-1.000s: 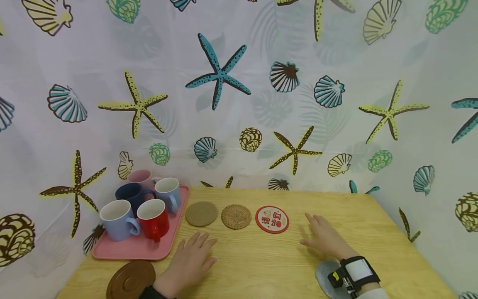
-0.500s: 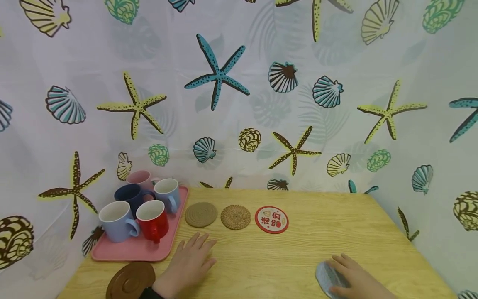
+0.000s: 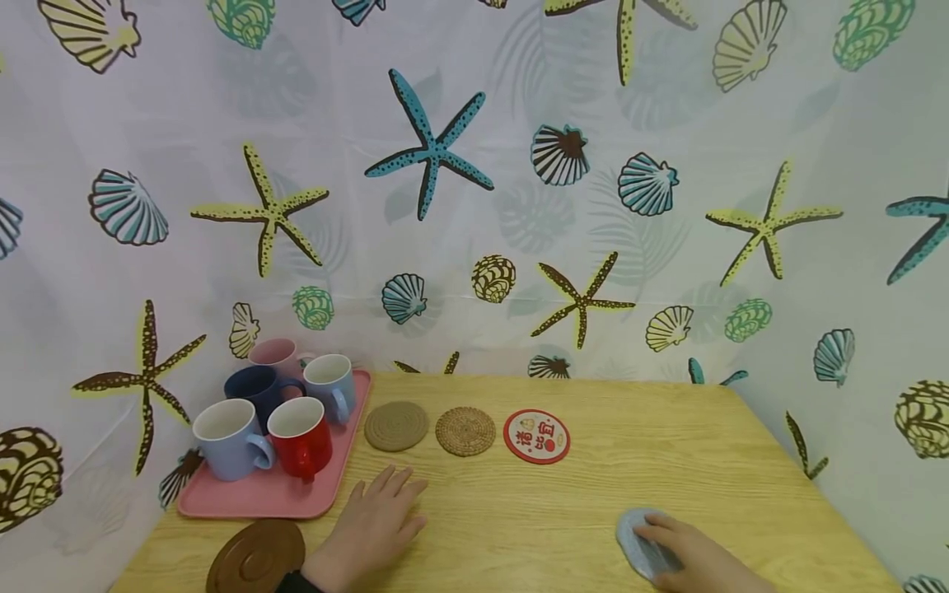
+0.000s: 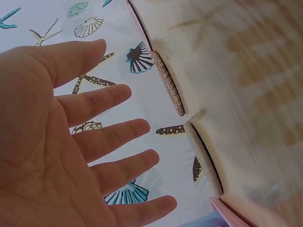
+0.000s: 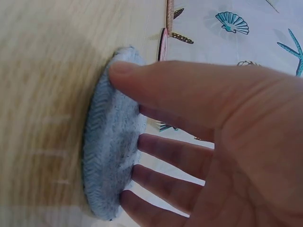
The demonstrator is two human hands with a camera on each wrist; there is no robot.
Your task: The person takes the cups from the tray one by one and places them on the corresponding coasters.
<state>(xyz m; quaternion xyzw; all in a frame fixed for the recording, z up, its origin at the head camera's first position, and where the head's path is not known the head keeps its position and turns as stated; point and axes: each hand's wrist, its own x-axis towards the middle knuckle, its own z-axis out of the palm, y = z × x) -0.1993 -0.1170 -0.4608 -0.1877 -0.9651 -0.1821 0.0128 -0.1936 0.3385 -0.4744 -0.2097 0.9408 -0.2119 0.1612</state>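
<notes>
My right hand (image 3: 697,556) grips a round grey-blue fabric coaster (image 3: 634,539) on the right of the wooden table. In the right wrist view, the thumb presses on one side of the coaster (image 5: 111,142) while the fingertips touch its opposite edge. My left hand (image 3: 374,523) is held palm down, fingers spread, close over the table between the pink tray and the middle. It holds nothing; the left wrist view shows the bare palm (image 4: 42,142). A brown round lid-like disc (image 3: 255,558) lies by the left wrist.
A pink tray (image 3: 252,506) at the left bears several mugs, among them a red mug (image 3: 301,441) and a navy mug (image 3: 252,387). Along the back lie a tan coaster (image 3: 396,426), a woven coaster (image 3: 465,431) and a red-rimmed coaster (image 3: 537,436). A shell-patterned cloth (image 3: 474,214) hangs behind.
My right hand has come down and back from above the table beside the red-rimmed coaster, taken hold of the grey-blue coaster and shifted it slightly left. The left hand has stayed in place.
</notes>
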